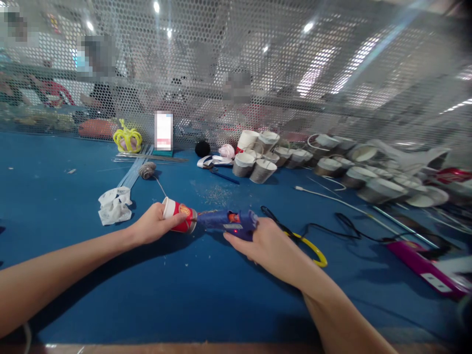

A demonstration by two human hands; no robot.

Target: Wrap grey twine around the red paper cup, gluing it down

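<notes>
Left hand (151, 224) closed around red-and-white paper cup (177, 210), tipped on its side between the two hands. Right hand (267, 239) wrapped round blue glue gun (226, 220), nozzle at the cup's base; contact unclear. Gray yarn ball (147, 170) beyond left hand, strand running to cup. Yellow curved item (315, 251) just right of right hand.

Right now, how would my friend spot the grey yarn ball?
On the blue table, find the left hand holding a red cup. Follow the thread beyond it to the yarn ball, grey unlike the black ball and pink ball farther back.
</notes>
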